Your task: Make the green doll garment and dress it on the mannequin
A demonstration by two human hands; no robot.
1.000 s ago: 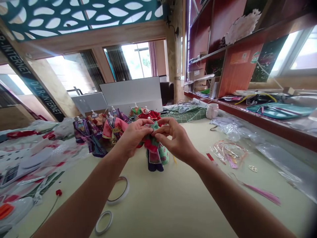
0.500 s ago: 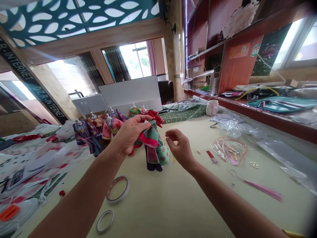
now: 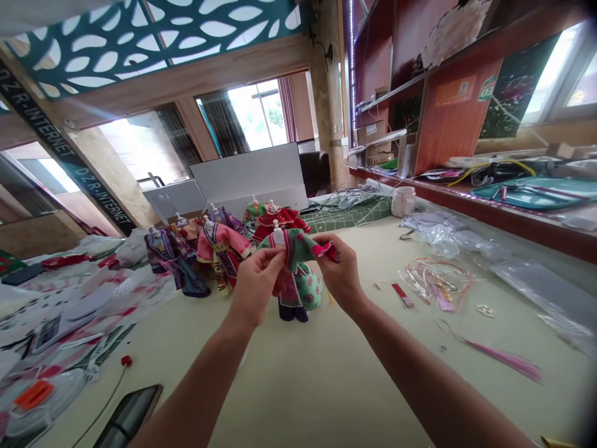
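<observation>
A small costumed doll figure [image 3: 293, 297] stands upright on the table in front of me. It wears a green jacket [image 3: 301, 246] with a red, bead-edged front band, over dark boots, and a white knob tops it. My left hand [image 3: 255, 277] pinches the jacket's front near the chest. The fingers of my right hand [image 3: 342, 267] are closed on the pink cuff of one sleeve, which is pulled out to the side. A pale green flowered pouch-like piece [image 3: 308, 287] shows beside the figure's lower body, between my hands.
Several costumed figures, one in pink [image 3: 222, 246] and one in red [image 3: 282, 221], stand just behind. At right lie a pink tassel [image 3: 506, 359], a bagged trim bundle [image 3: 433, 283] and a red strip [image 3: 402, 294]. A phone [image 3: 130, 414] lies at lower left.
My left hand has moved down from the jacket's top to its front. My right hand, apart from the figure before, now grips the sleeve's cuff and stretches it out to the right.
</observation>
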